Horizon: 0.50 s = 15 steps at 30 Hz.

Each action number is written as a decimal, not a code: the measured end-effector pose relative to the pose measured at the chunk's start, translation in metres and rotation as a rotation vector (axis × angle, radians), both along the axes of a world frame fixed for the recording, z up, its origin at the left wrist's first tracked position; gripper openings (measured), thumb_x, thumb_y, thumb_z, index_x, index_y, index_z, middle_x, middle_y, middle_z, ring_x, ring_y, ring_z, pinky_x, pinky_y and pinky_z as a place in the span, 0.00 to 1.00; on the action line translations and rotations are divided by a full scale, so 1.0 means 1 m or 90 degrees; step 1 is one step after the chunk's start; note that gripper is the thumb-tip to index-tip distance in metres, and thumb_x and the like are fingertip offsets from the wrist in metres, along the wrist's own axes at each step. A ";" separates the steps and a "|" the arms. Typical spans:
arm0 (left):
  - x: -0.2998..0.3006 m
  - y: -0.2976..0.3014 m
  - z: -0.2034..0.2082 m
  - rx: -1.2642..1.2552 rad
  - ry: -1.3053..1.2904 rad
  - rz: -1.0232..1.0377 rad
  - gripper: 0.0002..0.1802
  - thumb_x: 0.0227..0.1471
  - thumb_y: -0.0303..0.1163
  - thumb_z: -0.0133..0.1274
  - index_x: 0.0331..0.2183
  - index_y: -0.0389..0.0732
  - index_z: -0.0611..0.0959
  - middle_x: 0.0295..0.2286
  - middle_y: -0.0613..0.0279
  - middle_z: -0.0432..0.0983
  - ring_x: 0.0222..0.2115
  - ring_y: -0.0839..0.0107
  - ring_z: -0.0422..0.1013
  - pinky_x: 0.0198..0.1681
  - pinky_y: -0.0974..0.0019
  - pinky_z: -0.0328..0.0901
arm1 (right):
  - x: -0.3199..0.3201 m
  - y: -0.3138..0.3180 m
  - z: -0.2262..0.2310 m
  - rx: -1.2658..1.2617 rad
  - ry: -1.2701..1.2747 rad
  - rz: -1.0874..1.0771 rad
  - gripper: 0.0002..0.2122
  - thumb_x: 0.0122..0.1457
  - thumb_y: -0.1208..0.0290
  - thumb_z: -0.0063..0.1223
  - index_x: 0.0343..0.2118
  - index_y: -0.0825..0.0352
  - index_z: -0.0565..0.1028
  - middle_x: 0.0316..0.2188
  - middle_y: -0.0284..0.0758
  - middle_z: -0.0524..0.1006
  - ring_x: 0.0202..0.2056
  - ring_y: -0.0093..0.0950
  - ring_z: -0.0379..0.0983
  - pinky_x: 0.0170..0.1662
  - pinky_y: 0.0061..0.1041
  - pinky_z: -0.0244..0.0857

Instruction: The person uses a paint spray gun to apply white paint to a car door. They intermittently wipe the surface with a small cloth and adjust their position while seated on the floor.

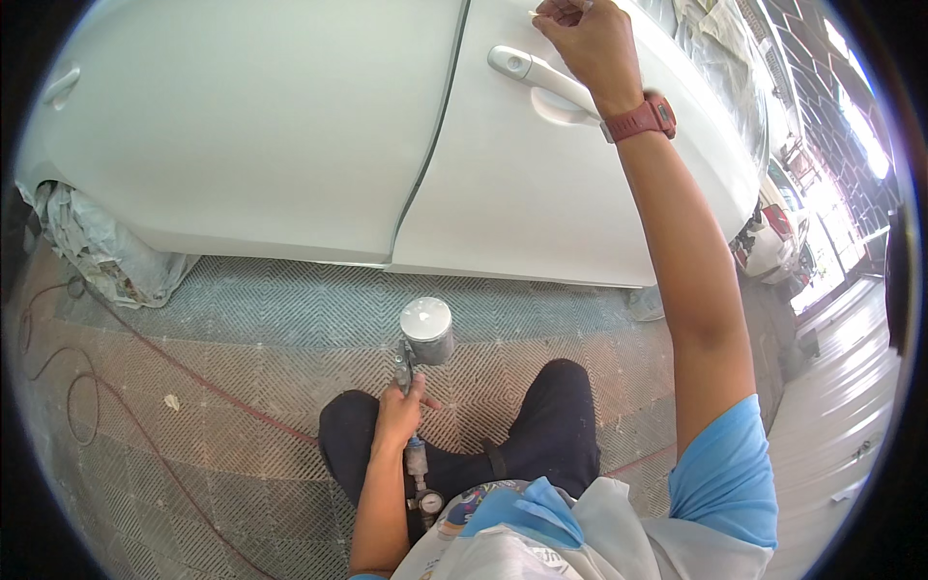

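I am gripping the spray gun (402, 365) in the left hand (401, 414), its fingers wrapping the grip while one is sticking out to the side. The gun is sitting low, between the knees (561, 396) and the car, and its grey cup (426, 331) is turning its pale top toward my camera. A gauge (430, 502) is hanging below that hand, close to the lap.

I am holding the right hand (597, 53) up over the white door (570, 213), beyond the handle (512, 63). Its thumb and fingertips are pinching together on a pale scrap (534, 14), too small for me to identify; whether they are touching the door, I am not managing to tell. A red watch (638, 121) is circling that wrist.

On the left, a red hose (227, 398) is crossing the floor (222, 329) toward the left knee, and crumpled wrapping (106, 246) is covering the wheel area.
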State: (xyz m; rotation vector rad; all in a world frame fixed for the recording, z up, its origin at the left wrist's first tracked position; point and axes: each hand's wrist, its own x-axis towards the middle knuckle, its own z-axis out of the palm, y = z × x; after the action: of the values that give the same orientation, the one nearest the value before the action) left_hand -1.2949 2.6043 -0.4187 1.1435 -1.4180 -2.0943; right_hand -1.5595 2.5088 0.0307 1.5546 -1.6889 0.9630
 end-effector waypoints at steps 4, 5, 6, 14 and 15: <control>0.000 0.000 0.001 -0.008 -0.004 -0.001 0.23 0.71 0.45 0.50 0.50 0.33 0.79 0.24 0.59 0.85 0.14 0.81 0.65 0.17 0.70 0.59 | 0.005 -0.002 0.002 0.017 0.006 -0.016 0.05 0.56 0.79 0.65 0.34 0.74 0.85 0.30 0.45 0.86 0.32 0.33 0.83 0.39 0.31 0.78; 0.000 0.000 0.001 -0.008 -0.003 -0.002 0.23 0.71 0.45 0.50 0.50 0.33 0.79 0.24 0.59 0.85 0.14 0.81 0.65 0.18 0.70 0.59 | 0.006 -0.003 0.002 0.021 0.019 -0.019 0.05 0.56 0.79 0.65 0.33 0.74 0.85 0.30 0.45 0.86 0.32 0.33 0.83 0.39 0.31 0.78; 0.000 0.000 0.000 -0.015 -0.005 -0.004 0.23 0.71 0.45 0.50 0.50 0.33 0.79 0.24 0.59 0.85 0.14 0.81 0.65 0.18 0.69 0.59 | 0.006 -0.005 0.003 0.021 0.031 -0.018 0.05 0.56 0.79 0.65 0.33 0.74 0.85 0.30 0.46 0.86 0.32 0.33 0.83 0.39 0.31 0.78; 0.000 0.000 -0.004 -0.025 -0.014 -0.002 0.23 0.71 0.46 0.50 0.49 0.33 0.80 0.23 0.60 0.85 0.15 0.81 0.64 0.19 0.68 0.60 | 0.006 -0.009 0.004 0.035 0.059 -0.045 0.05 0.55 0.79 0.65 0.33 0.74 0.86 0.31 0.48 0.86 0.32 0.36 0.84 0.39 0.31 0.78; 0.000 0.000 -0.004 -0.024 -0.005 -0.003 0.23 0.71 0.46 0.50 0.49 0.33 0.80 0.23 0.60 0.85 0.15 0.81 0.64 0.19 0.68 0.60 | 0.007 -0.009 0.004 0.035 0.058 -0.042 0.05 0.55 0.79 0.65 0.33 0.74 0.86 0.31 0.48 0.86 0.32 0.35 0.84 0.39 0.31 0.78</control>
State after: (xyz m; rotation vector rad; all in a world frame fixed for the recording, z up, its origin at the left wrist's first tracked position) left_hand -1.2948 2.6042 -0.4224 1.1354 -1.4590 -2.0602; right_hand -1.5528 2.5001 0.0344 1.5437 -1.7050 0.8063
